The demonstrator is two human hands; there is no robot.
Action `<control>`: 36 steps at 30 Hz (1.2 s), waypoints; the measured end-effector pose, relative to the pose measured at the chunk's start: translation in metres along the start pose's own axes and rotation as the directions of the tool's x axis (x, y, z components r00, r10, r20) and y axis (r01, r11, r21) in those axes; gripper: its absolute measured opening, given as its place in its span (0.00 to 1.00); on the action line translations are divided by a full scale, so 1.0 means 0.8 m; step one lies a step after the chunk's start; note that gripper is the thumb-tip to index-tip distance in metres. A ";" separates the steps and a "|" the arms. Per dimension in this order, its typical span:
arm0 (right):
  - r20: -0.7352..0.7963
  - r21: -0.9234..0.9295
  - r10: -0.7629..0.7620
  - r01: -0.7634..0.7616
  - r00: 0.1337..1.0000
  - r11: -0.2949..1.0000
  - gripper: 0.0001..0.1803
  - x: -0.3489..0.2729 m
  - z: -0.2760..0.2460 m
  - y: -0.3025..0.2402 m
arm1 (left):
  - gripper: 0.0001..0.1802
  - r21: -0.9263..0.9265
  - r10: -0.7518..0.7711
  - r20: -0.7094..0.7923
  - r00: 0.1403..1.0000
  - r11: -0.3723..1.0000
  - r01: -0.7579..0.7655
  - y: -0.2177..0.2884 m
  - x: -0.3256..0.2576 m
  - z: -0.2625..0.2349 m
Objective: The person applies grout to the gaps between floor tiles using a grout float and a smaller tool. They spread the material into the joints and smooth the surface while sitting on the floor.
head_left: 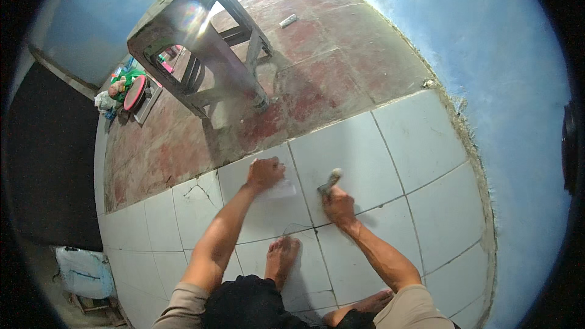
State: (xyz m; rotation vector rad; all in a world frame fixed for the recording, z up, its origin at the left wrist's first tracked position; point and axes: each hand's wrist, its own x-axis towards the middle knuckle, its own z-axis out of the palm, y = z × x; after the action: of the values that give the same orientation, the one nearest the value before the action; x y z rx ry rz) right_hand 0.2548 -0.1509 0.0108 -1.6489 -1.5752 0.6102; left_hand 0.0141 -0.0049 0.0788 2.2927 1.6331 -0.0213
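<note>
My left hand point(266, 173) is closed, low over a white floor tile point(244, 207). Beneath its fingers is a pale, flat, blurred piece point(282, 190), whose kind I cannot make out; it looks gripped or pressed down. To the right, my right hand point(339, 206) wraps round a short hand tool point(333, 180) with a greyish body and a pale rounded end that points away from me. Whether this tool's other end touches the floor is hidden by the hand. A thin, loose strand or wire point(297, 226) lies on the tiles between the hands and my bare foot point(283, 259).
A worn plastic stool point(204, 42) stands on the red, dusty floor point(317, 85) ahead. A small white tube point(288, 21) lies beyond it. Assorted items point(125, 91) are heaped at the far left. A blue wall point(512, 85) borders the right side. One tile point(197, 196) is cracked.
</note>
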 end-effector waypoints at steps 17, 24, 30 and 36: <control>-0.113 -0.026 0.093 -0.097 0.989 0.995 0.15 0.007 0.007 0.003 | 0.28 -0.121 -0.097 -0.149 0.984 0.989 0.079 -0.070 -0.019 0.042; -0.196 -0.073 0.127 -0.144 0.972 0.987 0.11 0.001 0.015 -0.024 | 0.20 -0.210 -0.092 -0.545 0.833 0.977 -0.029 -0.085 -0.032 0.078; -0.214 -0.149 0.222 -0.256 0.951 0.955 0.12 0.025 -0.002 -0.003 | 0.17 -0.216 -0.091 -0.534 0.840 0.976 -0.032 -0.088 -0.034 0.074; -0.156 -0.052 0.133 -0.143 0.979 0.988 0.10 0.006 0.042 -0.023 | 0.16 -0.249 -0.079 -0.548 0.833 0.966 -0.073 -0.091 -0.033 0.075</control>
State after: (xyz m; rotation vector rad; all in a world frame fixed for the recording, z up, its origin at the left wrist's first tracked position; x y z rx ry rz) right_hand 0.2181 -0.1402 0.0065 -1.8189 -1.3916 0.4963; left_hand -0.0519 -0.0237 0.0089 2.2012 1.7565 0.8899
